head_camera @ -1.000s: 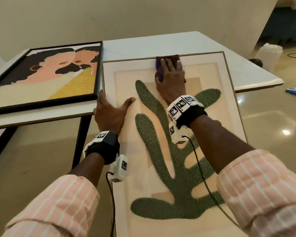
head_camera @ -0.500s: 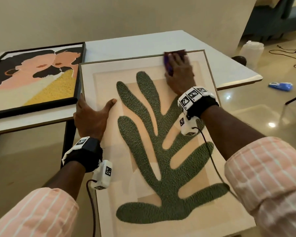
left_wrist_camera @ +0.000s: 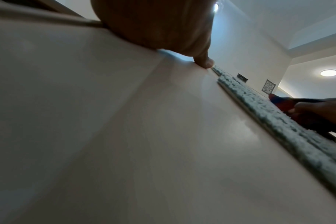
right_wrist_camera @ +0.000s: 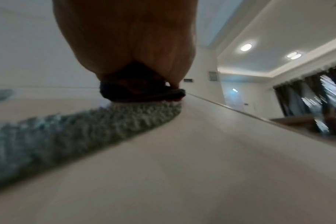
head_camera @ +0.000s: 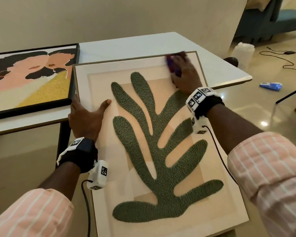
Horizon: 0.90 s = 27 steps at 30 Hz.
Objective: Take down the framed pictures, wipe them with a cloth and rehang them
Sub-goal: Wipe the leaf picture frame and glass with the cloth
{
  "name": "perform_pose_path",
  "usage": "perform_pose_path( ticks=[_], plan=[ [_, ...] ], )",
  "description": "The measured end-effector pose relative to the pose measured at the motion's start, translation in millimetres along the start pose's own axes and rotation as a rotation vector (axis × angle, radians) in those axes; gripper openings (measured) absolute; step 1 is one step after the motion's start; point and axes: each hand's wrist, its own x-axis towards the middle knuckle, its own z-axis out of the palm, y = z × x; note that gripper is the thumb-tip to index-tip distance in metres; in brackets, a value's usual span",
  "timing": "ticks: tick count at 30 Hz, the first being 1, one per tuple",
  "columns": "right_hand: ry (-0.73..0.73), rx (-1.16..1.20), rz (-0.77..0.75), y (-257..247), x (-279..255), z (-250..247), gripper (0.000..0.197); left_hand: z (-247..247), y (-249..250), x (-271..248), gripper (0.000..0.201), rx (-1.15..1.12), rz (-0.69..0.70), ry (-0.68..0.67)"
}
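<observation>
A large light-framed picture of a green leaf [head_camera: 99, 86] leans from the white table [head_camera: 143, 43] toward me. My left hand [head_camera: 87, 120] grips its left edge, with the thumb [left_wrist_camera: 205, 60] lying on the glass. My right hand [head_camera: 184, 74] presses a red and blue cloth [head_camera: 172, 65] flat against the upper right corner of the glass. The cloth [right_wrist_camera: 142, 92] shows bunched under the palm in the right wrist view, just past a green leaf tip [right_wrist_camera: 86, 124]. A black-framed picture of two faces [head_camera: 32, 79] lies flat on the table at the left.
On the floor to the right stand a white container [head_camera: 243, 50] and a dark round object [head_camera: 231, 60]. A blue packet [head_camera: 270, 86], a black cable [head_camera: 284, 60] and a black stand leg [head_camera: 290, 94] lie further right. A blue sofa [head_camera: 272, 23] sits behind.
My right hand has slid the cloth to the right along the top of the glass, from the middle to the upper right corner. My left hand has kept its hold on the left edge.
</observation>
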Motion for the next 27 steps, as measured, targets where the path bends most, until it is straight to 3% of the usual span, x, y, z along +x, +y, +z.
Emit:
perform_pose_path(
  ticks=[3, 5, 11, 15, 20, 22, 24, 26, 27],
  plan=[
    [0.073, -0.079, 0.318, -3, -1, -8, 0.068, -1, 1, -1, 0.110, -0.004, 0.015, 0.007],
    [0.014, -0.153, 0.321, -27, -15, 2, 0.067, -2, 2, -1, 0.108, 0.058, 0.040, 0.045],
    [-0.124, -0.003, 0.013, -126, -61, 46, 0.066, -5, -7, -2, 0.089, 0.062, 0.058, 0.078],
    [-0.255, -0.118, -0.252, -182, -77, 72, 0.073, -4, -17, -9, 0.080, -0.015, 0.040, 0.099],
    [-0.403, -0.097, -0.631, -212, -89, 105, 0.069, -7, -26, -15, 0.065, -0.069, 0.095, 0.093],
    [-0.387, -0.101, -0.708, -204, -83, 103, 0.065, -8, -26, -18, 0.058, -0.070, 0.076, 0.086],
    [-0.286, -0.080, -0.617, -192, -75, 92, 0.060, -8, -20, -26, 0.059, -0.052, 0.064, 0.070],
    [-0.206, -0.103, -0.350, -187, -79, 83, 0.060, -8, -14, -34, 0.067, 0.012, 0.065, 0.042],
    [-0.201, -0.127, -0.286, -188, -84, 81, 0.061, -7, -11, -37, 0.071, 0.053, 0.074, 0.028]
  ],
)
